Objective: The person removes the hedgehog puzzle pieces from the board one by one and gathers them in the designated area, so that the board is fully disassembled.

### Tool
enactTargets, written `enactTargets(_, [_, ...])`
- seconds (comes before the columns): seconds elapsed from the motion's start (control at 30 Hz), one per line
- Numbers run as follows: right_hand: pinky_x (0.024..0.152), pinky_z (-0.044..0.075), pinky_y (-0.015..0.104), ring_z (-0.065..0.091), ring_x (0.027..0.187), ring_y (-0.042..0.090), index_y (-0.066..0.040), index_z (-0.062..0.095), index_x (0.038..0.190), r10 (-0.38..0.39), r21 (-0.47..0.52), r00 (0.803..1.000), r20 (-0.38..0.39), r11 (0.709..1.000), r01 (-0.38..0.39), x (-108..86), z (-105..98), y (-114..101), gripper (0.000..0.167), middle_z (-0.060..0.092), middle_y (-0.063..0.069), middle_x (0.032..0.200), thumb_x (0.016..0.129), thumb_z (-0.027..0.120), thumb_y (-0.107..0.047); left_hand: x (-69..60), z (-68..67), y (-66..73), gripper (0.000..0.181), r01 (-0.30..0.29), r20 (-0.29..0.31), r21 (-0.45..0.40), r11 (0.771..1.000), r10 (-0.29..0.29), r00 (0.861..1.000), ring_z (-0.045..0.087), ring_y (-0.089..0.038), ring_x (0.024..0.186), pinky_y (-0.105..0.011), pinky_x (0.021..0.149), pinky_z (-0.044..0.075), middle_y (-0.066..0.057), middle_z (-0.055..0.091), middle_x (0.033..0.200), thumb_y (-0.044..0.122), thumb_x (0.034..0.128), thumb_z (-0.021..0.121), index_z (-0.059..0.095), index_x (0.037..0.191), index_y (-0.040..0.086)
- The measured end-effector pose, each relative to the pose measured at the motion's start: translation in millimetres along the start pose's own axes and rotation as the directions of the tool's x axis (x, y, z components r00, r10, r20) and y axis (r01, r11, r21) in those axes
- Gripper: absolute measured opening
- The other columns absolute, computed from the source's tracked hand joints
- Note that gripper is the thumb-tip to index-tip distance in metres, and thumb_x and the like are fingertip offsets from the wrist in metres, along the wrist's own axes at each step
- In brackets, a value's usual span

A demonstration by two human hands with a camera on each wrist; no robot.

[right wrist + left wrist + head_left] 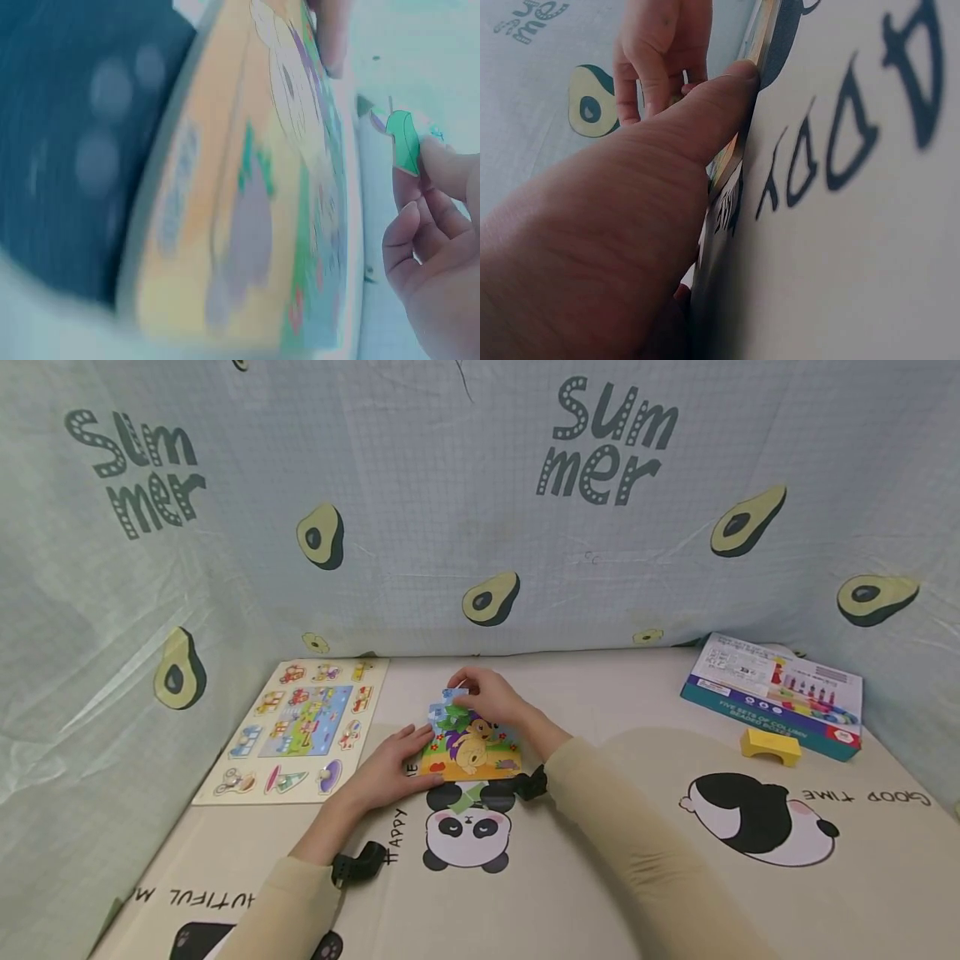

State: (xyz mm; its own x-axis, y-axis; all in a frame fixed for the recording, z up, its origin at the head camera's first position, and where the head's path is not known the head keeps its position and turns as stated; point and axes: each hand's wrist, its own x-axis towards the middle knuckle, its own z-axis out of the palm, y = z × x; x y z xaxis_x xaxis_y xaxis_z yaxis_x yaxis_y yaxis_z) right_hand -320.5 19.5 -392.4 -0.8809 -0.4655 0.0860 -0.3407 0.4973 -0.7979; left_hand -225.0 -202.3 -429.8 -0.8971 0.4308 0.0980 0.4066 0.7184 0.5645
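A jigsaw puzzle board (pixel 468 760) with a cartoon hedgehog picture lies flat in the middle of the table. My left hand (pixel 393 768) rests along its left side, fingers extended. The left thumb touches the board's near edge, as the left wrist view shows. Above the board's far part, my right hand (pixel 491 695) pinches a small puzzle piece (pixel 405 142) between thumb and forefinger. In the right wrist view that piece shows green and is held clear of the board. The board's upper right is partly hidden by the right hand.
A cream peg puzzle board (pixel 292 789) with vehicle pictures lies to the left. At the right are a flat teal box (pixel 772 693) and a yellow arch block (pixel 771 746) in front of it. A hanging avocado-print cloth (pixel 420 510) closes off the back and sides.
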Motion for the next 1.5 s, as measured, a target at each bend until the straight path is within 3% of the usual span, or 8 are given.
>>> enactTargets(0.4, [0.088, 0.051, 0.034, 0.057, 0.100, 0.024, -0.008, 0.064, 0.120, 0.019, -0.020, 1.000, -0.016, 1.000, -0.019, -11.4, -41, 13, 0.022, 0.064, 0.008, 0.113, 0.099, 0.067, -0.014, -0.4, 0.1, 0.7, 0.081, 0.025, 0.005, 0.000, 1.000, -0.025, 1.000, 0.024, -0.041, 0.148, -0.059, 0.117, 0.024, -0.012, 0.039, 0.158, 0.043, 0.0882, 0.078, 0.046, 0.151, 0.003])
enactTargets(0.63, [0.085, 0.051, 0.034, 0.057, 0.099, 0.026, -0.006, 0.064, 0.119, 0.017, -0.026, 1.000, -0.005, 1.000, -0.017, -20.5, -60, 21, 0.022, 0.064, 0.011, 0.112, 0.099, 0.066, -0.011, -1.3, -1.3, 4.1, 0.081, 0.028, -0.004, -0.003, 1.000, -0.028, 1.000, 0.024, -0.040, 0.148, -0.058, 0.117, 0.024, -0.012, 0.040, 0.157, 0.041, 0.0870, 0.079, 0.046, 0.150, 0.002])
enactTargets(1.03, [0.080, 0.048, 0.034, 0.057, 0.099, 0.027, -0.002, 0.064, 0.116, 0.054, -0.043, 0.999, 0.003, 0.998, -0.054, -32.4, -82, 45, 0.018, 0.064, 0.012, 0.110, 0.098, 0.066, -0.008, -1.7, -3.9, 1.7, 0.082, 0.037, 0.029, -0.003, 0.999, -0.037, 0.999, 0.021, -0.042, 0.149, -0.060, 0.117, 0.022, -0.012, 0.036, 0.160, 0.041, 0.0892, 0.077, 0.042, 0.153, 0.005])
enactTargets(1.5, [0.068, 0.042, 0.028, 0.050, 0.085, 0.022, 0.001, 0.066, 0.115, 0.145, -0.032, 0.989, 0.033, 0.989, -0.144, -33.7, -97, 73, 0.020, 0.062, 0.012, 0.103, 0.097, 0.067, -0.006, -1.6, -3.1, 1.0, 0.080, 0.009, 0.024, 0.004, 1.000, -0.009, 1.000, 0.022, -0.041, 0.149, -0.059, 0.117, 0.021, -0.012, 0.036, 0.160, 0.039, 0.0895, 0.077, 0.043, 0.153, 0.004])
